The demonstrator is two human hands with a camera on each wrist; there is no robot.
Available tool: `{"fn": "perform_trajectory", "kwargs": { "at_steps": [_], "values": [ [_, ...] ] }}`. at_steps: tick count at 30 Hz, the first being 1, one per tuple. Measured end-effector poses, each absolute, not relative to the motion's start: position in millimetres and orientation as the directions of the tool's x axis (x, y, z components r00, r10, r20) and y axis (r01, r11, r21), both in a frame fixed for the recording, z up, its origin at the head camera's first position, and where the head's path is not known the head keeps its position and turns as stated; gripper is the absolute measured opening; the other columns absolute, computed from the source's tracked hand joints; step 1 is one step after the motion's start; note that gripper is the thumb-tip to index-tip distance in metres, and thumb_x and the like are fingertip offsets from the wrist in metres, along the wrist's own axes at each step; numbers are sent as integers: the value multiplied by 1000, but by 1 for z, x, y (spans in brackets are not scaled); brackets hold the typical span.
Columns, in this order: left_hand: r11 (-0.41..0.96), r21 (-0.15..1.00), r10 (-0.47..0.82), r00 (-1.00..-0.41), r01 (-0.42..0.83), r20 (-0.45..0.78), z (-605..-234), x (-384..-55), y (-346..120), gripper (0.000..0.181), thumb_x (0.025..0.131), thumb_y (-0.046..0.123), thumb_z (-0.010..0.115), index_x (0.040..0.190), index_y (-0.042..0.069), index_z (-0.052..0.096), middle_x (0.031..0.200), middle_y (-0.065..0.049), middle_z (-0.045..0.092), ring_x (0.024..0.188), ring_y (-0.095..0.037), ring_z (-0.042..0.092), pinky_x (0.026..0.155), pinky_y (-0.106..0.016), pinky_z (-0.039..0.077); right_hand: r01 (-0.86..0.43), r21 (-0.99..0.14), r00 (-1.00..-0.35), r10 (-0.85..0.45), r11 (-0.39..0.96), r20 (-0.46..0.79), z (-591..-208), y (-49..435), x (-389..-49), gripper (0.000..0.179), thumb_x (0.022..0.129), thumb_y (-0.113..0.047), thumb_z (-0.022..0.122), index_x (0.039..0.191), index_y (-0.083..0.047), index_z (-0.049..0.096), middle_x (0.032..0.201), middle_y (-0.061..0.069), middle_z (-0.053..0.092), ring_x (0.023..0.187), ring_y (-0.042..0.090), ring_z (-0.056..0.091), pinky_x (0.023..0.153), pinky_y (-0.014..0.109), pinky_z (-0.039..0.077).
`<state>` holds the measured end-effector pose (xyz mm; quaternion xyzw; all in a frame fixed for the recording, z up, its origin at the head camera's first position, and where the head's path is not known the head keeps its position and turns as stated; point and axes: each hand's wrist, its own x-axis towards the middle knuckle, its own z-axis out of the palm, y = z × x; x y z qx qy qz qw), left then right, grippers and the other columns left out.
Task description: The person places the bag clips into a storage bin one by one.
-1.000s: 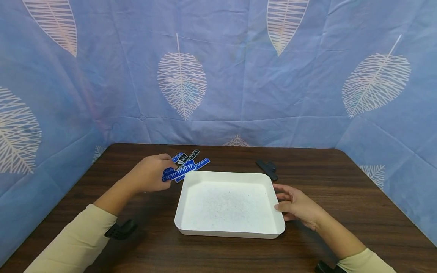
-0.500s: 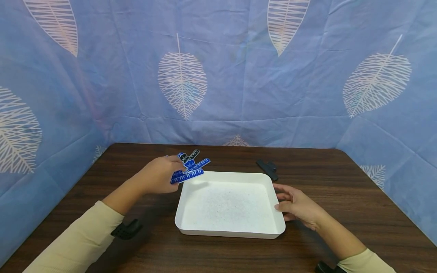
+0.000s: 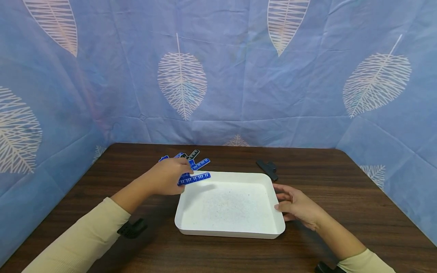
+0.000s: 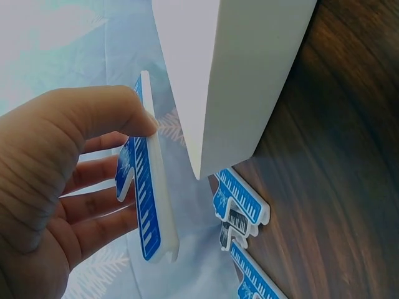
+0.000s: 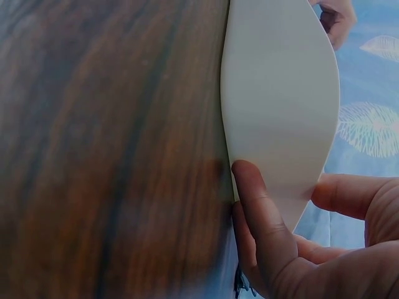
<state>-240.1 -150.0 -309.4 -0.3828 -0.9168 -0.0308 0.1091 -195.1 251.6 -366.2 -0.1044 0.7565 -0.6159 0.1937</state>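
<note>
In the head view, my left hand (image 3: 167, 176) holds a blue clip (image 3: 194, 178) with a white piano-key pattern over the left back corner of the white tray (image 3: 230, 234). The left wrist view shows the thumb pressing one face of this clip (image 4: 148, 205), with the fingers behind it. My right hand (image 3: 300, 206) grips the tray's right wall, thumb over the rim and fingers against the outside (image 5: 280, 93). Behind the left hand lie another blue clip (image 3: 201, 163) and a black piano-key clip (image 3: 194, 154), partly covered.
A plain black clip (image 3: 267, 169) lies behind the tray's right back corner. The dark wooden table (image 3: 341, 178) backs onto a blue leaf-patterned cloth (image 3: 225, 94). Several piano clips (image 4: 240, 208) lie beside the tray's outer wall in the left wrist view.
My left hand has carried the blue clip rightward, from beside the other clips to over the tray's left back corner. My right hand and the tray have stayed put.
</note>
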Motion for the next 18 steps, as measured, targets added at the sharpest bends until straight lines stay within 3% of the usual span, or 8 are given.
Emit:
{"fn": "perform_trajectory", "kwargs": {
  "at_steps": [18],
  "values": [
    [634,-45,766,-619,772,175,-305,-242,-122,35,73,17,77,107,8,73,107,-5,67,91,-20,65,83,-36,55,85,-971,-905,-391,222,-169,-366,251,-195,78,91,-1,61,151,8,12,138,40,34,101,34,64,76,49,57]
  ]
}}
